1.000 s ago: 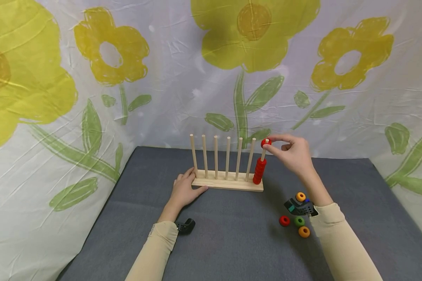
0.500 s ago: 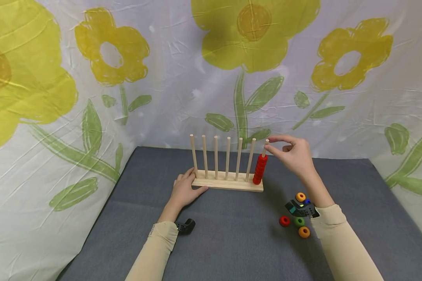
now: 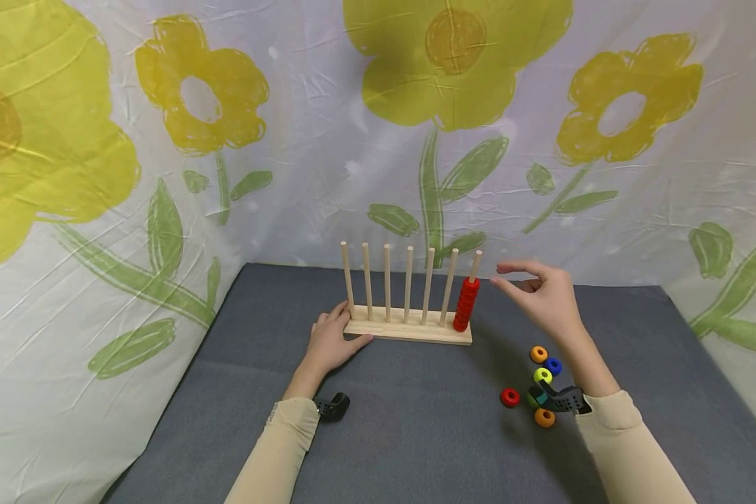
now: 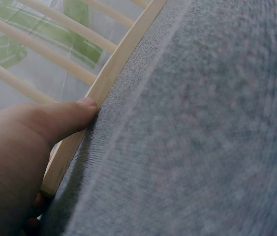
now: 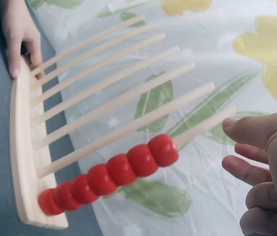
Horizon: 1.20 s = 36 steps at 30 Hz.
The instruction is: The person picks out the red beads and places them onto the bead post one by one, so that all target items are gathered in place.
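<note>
A wooden bead rack (image 3: 409, 332) stands on the table with a row of upright pegs. Its rightmost peg carries a stack of red beads (image 3: 466, 304), and the peg's bare tip shows above them. My left hand (image 3: 330, 341) grips the left end of the base. In the left wrist view its thumb (image 4: 74, 118) lies along the front edge, while the other fingers are mostly hidden behind. To the right of the stacked peg, my right hand (image 3: 542, 294) hovers with thumb and forefinger apart and nothing between them. The right wrist view shows the red stack (image 5: 116, 172) beside those fingertips.
Loose beads lie on the grey cloth under my right forearm: a red one (image 3: 509, 397), a blue one (image 3: 552, 366), a yellow one (image 3: 542, 376), and orange ones (image 3: 544, 418). A green bead is partly covered by the wrist camera (image 3: 561, 397). A flowered curtain (image 3: 302, 175) hangs behind the table.
The red bead that my right hand held at the peg's top has dropped onto the stack. That hand has let go and moved right, off the peg. My left hand has stayed put.
</note>
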Each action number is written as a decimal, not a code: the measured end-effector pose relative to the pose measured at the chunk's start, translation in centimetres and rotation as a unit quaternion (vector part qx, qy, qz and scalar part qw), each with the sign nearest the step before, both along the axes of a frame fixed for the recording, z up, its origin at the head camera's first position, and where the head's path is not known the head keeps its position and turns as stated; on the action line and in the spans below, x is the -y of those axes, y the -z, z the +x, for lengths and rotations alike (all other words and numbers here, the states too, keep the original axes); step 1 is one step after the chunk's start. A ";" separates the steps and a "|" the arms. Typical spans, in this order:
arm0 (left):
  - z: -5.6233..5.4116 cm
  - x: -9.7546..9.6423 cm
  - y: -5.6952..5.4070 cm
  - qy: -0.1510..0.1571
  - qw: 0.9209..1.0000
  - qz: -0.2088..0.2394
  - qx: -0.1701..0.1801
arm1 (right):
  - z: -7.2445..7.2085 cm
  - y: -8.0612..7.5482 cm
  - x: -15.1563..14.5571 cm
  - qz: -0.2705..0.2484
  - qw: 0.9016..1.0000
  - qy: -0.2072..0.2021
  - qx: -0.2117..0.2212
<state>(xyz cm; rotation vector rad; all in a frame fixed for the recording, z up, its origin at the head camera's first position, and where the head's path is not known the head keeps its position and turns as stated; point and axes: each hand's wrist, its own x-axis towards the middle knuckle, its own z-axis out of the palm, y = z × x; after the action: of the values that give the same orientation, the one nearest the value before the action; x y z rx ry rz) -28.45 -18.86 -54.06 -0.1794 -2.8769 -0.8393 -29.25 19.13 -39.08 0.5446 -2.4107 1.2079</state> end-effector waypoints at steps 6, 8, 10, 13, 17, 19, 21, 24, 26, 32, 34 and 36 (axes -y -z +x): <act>0.0 0.1 0.0 -0.004 1.000 -0.001 0.004 | 1.3 1.5 -1.0 0.019 1.000 0.008 -0.014; 0.0 0.1 0.0 -0.005 1.000 -0.001 0.003 | 2.0 2.1 -1.3 0.015 1.000 0.012 -0.005; 0.0 0.1 0.0 -0.005 1.000 -0.003 0.003 | 2.6 2.6 -1.5 0.012 1.000 0.014 0.001; 0.0 0.0 0.0 -0.007 1.000 -0.004 0.002 | 3.5 3.6 -1.9 0.012 1.000 0.016 0.012; 0.1 0.0 -0.2 -0.008 1.000 -0.001 0.004 | 4.8 4.9 -2.3 0.012 1.000 0.019 0.017; 0.1 0.0 -0.2 -0.006 1.000 -0.001 0.004 | 5.4 5.5 -2.4 0.011 1.000 0.018 0.017; 0.1 0.0 -0.2 -0.005 1.000 -0.004 0.008 | 5.9 6.0 -2.5 0.013 1.000 0.017 0.016; 0.0 0.1 -0.1 -0.005 1.000 -0.004 0.012 | 6.5 6.6 -2.7 0.022 1.000 0.013 0.015; 0.0 0.1 0.0 -0.005 1.000 -0.005 0.014 | 6.8 7.0 -2.9 0.026 0.999 0.014 0.015; -0.1 0.1 0.2 -0.003 1.000 -0.005 0.010 | 7.9 8.3 -3.7 0.036 0.999 0.006 0.021; -0.1 0.1 0.2 -0.003 1.000 -0.006 0.009 | 8.2 8.8 -4.0 0.036 0.999 -0.001 0.017; -0.1 0.1 0.2 -0.003 1.000 -0.008 0.008 | 8.4 9.2 -4.3 0.030 0.999 -0.008 0.020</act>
<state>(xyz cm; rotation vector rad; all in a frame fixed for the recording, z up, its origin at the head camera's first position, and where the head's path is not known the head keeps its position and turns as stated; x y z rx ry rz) -28.60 -18.92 -54.29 -0.1669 -2.8985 -0.8204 -20.81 23.39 -48.30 0.5632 -2.4875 1.1678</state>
